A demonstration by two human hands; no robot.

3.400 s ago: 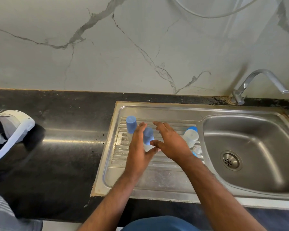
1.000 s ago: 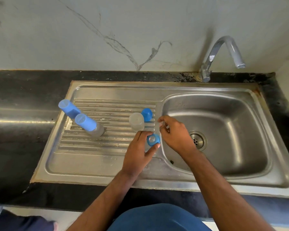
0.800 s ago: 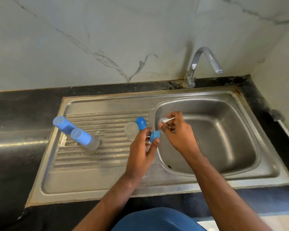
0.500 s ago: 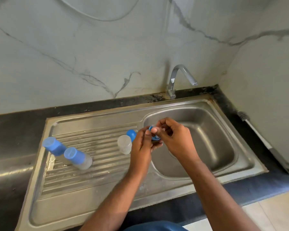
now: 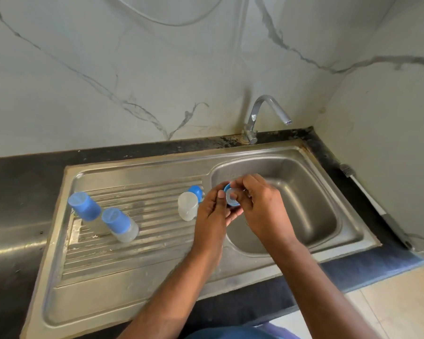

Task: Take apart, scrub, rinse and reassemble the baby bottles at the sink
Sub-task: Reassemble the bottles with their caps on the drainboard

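A: Blue collar ring sits up between your two hands, over the left lip of the sink basin. Why there?

B: Likely so drips fall into the bowl. Your left hand grips the ring's near edge, fingers curled round it; your right hand pinches something pale at its centre, probably the teat, being pushed out or seated.

A: Which?

B: You can't tell; your fingers cover it. The open bottle body and a blue cap wait on the drainboard, close to reach. Two capped bottles stand further left. Tap shows no water running.
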